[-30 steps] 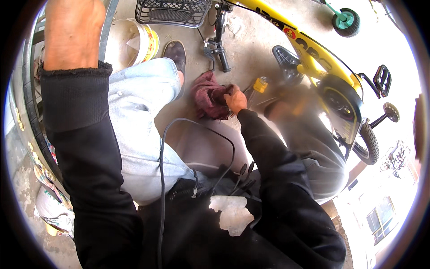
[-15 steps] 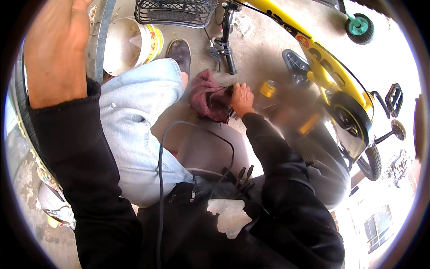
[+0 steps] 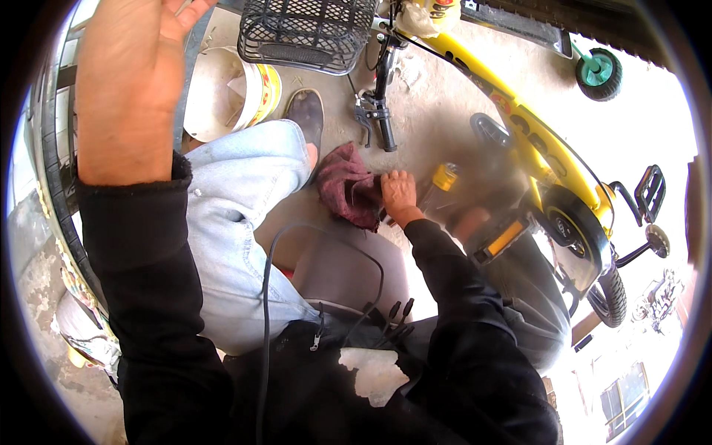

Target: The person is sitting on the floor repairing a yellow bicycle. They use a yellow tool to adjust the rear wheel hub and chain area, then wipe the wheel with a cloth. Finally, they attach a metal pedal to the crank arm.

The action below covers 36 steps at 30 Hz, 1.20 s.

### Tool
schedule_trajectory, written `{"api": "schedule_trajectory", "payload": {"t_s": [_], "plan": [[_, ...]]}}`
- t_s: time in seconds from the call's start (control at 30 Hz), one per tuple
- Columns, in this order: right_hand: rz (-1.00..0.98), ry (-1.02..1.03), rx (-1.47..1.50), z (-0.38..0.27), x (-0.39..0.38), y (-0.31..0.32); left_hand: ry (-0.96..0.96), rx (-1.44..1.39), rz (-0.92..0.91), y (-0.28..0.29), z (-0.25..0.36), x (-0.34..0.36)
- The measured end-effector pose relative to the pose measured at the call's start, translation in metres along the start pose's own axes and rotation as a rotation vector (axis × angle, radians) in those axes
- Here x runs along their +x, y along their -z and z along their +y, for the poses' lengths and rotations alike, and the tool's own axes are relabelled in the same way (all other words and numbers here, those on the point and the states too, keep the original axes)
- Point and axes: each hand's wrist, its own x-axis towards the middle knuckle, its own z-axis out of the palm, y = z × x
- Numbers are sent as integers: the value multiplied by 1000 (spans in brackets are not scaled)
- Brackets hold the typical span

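Observation:
A crumpled maroon cloth (image 3: 347,185) hangs low in front of me, between my knees. At its right edge my right hand (image 3: 399,191) is closed, fingers curled over the fabric; what lies under them is hidden. My left hand (image 3: 152,44) is raised at the upper left, partly cut off by the picture's edge. The fingers that show are stretched and apart, with nothing visible in them. A small yellow object (image 3: 445,176) lies just right of my right hand, beside a blurred patch.
A yellow bicycle (image 3: 549,137) with a black basket (image 3: 308,33) and handlebar grip (image 3: 387,133) stands ahead and to the right. A white bucket (image 3: 222,93) lies tipped by my shoe (image 3: 305,115). Along the left is a tyre (image 3: 50,148); a black cable (image 3: 267,319) loops over my lap.
The whole view has shifted, so most things sit slightly lower in it. More fingers of my left hand show at the top. My right hand stays on the cloth.

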Motion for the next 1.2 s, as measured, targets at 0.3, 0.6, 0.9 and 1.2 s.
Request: {"api": "schedule_trajectory", "payload": {"t_s": [0.3, 0.6, 0.9, 1.2], "plan": [[-133, 87, -24, 3, -7, -24, -33, -32, 69, -4, -5, 1], [-120, 232, -148, 0, -17, -36, -16, -67, 73, -8, -3, 0], [-291, 185, -210, -8, -18, -23, 20, -51, 54, -11, -2, -2], [-221, -129, 109, 6, 6, 39, 18, -53, 122, -15, -6, 2]]}}
